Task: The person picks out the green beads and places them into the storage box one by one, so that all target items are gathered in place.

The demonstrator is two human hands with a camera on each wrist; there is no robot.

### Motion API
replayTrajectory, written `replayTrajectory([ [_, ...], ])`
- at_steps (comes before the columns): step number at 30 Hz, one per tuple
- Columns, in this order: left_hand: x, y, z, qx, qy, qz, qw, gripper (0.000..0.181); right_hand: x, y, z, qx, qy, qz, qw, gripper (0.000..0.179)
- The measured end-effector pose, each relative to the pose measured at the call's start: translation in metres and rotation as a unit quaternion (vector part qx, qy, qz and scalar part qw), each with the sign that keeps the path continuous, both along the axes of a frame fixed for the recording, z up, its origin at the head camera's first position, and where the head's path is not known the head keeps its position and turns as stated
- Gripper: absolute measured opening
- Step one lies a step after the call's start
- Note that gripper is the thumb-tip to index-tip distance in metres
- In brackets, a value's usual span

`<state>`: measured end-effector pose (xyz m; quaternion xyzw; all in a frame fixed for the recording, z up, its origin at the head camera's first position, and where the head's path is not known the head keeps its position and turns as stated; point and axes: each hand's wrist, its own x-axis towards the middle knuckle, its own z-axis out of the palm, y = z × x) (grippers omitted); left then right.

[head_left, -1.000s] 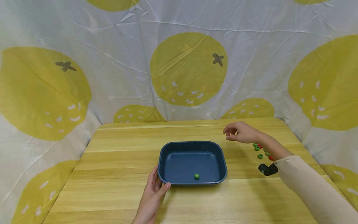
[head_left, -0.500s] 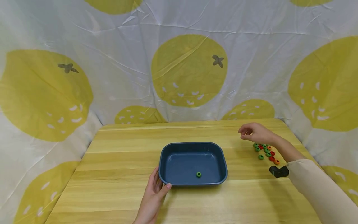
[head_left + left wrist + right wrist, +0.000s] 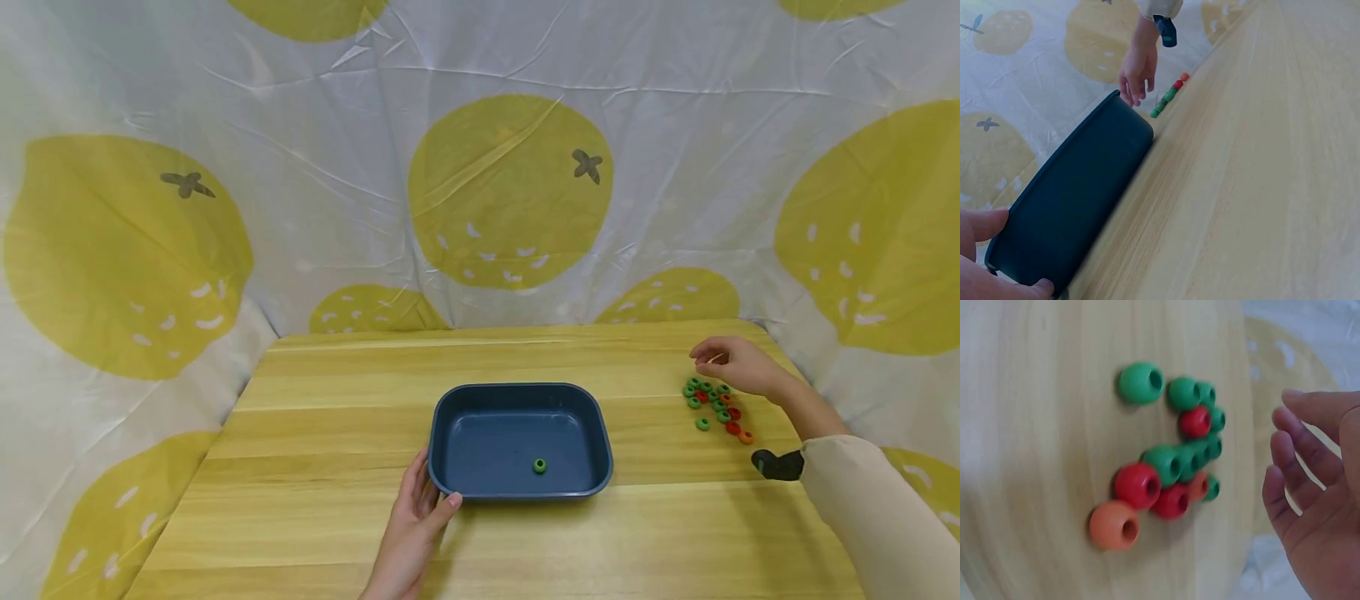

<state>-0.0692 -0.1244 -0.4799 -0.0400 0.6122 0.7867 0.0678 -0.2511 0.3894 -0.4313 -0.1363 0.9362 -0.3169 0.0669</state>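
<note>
With thumb and fingers, my left hand grips the near left corner of a dark blue rectangular tray. One green bead with a hole lies inside it, close to the near side. My right hand hovers above the far end of a loose group of green, red and orange beads, its fingers loosely bent and holding nothing. In the right wrist view the group shows large, including an orange bead, a red bead and a green bead set slightly apart.
The tray and beads stand on a light wooden table. Behind it hangs a pale curtain printed with yellow lemons. A black wrist device sits at the right sleeve.
My right hand has moved rightward from beside the tray to over the beads, holding nothing. The green bead in the tray has rolled slightly. My left hand keeps its grip.
</note>
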Motion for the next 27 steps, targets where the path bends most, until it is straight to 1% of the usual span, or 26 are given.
replayTrajectory([
  [5,0.001,0.001,-0.001,-0.001,-0.001,0.003,1.0,0.091,0.004,0.024,-0.016,-0.009,0.007,-0.012,0.9999,0.023],
  [7,0.001,0.001,-0.001,-0.002,0.002,0.002,1.0,0.091,0.006,0.031,-0.022,-0.014,0.002,-0.014,0.9998,0.024],
  [10,0.0,0.001,-0.001,-0.001,0.004,0.0,1.0,0.091,0.009,0.038,-0.026,-0.013,-0.018,-0.02,0.9995,0.026],
  [14,-0.002,0.0,-0.001,0.001,0.0,0.003,1.0,0.089,0.01,0.042,-0.03,-0.016,-0.048,-0.017,0.9986,0.031],
  [19,-0.001,0.0,0.001,-0.001,-0.001,0.002,1.0,0.089,0.014,0.044,-0.033,-0.014,-0.056,-0.021,0.9981,0.032],
  [24,-0.001,0.0,0.001,-0.001,0.0,0.0,1.0,0.09,0.017,0.045,-0.034,-0.015,-0.079,-0.03,0.9963,0.033],
  [27,-0.001,0.0,0.001,-0.002,0.001,0.001,1.0,0.09,0.017,0.045,-0.035,-0.01,-0.075,-0.033,0.9966,0.031],
])
